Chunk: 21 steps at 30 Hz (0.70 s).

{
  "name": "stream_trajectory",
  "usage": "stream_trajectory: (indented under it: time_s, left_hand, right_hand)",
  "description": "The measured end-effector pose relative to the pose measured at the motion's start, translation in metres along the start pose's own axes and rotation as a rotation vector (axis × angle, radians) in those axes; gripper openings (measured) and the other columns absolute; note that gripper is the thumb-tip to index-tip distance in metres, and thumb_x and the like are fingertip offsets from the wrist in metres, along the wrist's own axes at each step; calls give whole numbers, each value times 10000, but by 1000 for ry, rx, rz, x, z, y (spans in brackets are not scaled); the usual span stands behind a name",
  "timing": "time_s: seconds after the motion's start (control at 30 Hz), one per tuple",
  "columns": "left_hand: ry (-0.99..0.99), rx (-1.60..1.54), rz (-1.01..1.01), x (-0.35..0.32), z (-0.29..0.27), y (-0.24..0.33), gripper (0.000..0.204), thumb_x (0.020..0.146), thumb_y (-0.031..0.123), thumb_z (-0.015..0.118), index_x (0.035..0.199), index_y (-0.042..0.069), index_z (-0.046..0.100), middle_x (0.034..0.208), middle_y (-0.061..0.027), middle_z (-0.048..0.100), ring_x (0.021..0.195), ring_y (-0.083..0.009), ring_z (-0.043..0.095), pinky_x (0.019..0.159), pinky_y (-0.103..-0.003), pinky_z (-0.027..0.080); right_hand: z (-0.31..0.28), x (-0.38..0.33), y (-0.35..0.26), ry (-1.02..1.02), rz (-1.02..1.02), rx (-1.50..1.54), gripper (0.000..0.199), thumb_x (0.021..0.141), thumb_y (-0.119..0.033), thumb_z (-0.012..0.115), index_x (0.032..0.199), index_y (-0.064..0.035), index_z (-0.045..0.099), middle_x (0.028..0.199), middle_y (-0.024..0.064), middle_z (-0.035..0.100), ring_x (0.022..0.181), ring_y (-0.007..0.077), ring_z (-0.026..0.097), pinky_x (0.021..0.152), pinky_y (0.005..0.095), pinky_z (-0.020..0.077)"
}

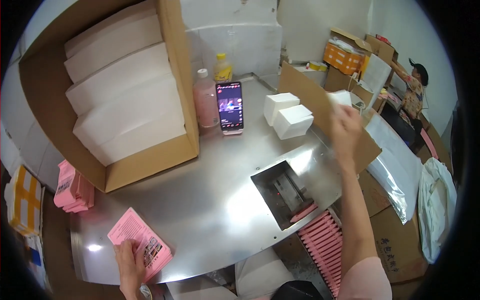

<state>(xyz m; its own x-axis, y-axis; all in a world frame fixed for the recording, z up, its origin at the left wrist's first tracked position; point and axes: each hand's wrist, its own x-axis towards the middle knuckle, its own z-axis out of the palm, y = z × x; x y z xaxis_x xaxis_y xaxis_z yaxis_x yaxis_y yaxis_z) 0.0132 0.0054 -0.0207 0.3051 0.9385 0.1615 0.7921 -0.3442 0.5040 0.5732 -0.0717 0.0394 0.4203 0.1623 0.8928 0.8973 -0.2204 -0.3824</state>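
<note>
My left hand (129,264) rests at the front left of the metal table, its fingers curled over a stack of pink printed paper packets (131,226). My right arm reaches out to the far right. At its end my right hand (346,131) is closed on a white folded paper bundle (341,98), slightly blurred, above a raised cardboard flap (312,97). To the left of that flap, two white paper blocks (294,123) stand together on the table. A second pile of pink packets (73,188) lies at the table's left edge.
A big open carton (150,172) holding white paper stacks stands at left. Beside it are a phone (230,107) on a stand and two bottles (205,100). A rectangular opening (280,192) is cut in the table, above a row of pink packets (325,247). Another person (415,92) works far right.
</note>
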Motion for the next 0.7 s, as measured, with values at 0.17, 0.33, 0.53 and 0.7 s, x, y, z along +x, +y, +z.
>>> stream_trajectory:
  time_s: [0.17,0.33,0.53,0.7]
  left_hand:
    - [86,8,74,-2,15,-15,119,880,13,607,954,-5,516,890,-190,562,879,-379,502,827,-449,407]
    - [53,88,134,-3,15,-26,127,948,100,569,1042,14,576,914,-212,602,860,-381,552,790,-454,438]
    - [33,100,87,-4,17,-27,221,926,170,608,1110,48,602,1032,-207,606,940,-379,543,792,-486,427]
    - [127,69,41,0,9,-14,86,884,47,604,923,15,534,886,-164,557,885,-364,511,846,-461,391]
  right_hand:
    - [76,-12,20,-323,-319,-373,317,744,-118,687,1056,-132,743,1101,91,591,1066,276,521,820,412,427]
    - [88,-11,10,-418,-384,-408,291,737,-134,708,1024,-133,756,1004,81,577,1035,261,503,813,408,405]
    - [94,-20,15,-585,-251,-412,263,777,-200,689,1005,-91,762,945,115,588,979,284,540,791,427,458]
    - [90,-21,11,-616,-194,-356,245,840,-228,625,927,-49,766,907,179,603,915,325,579,772,458,506]
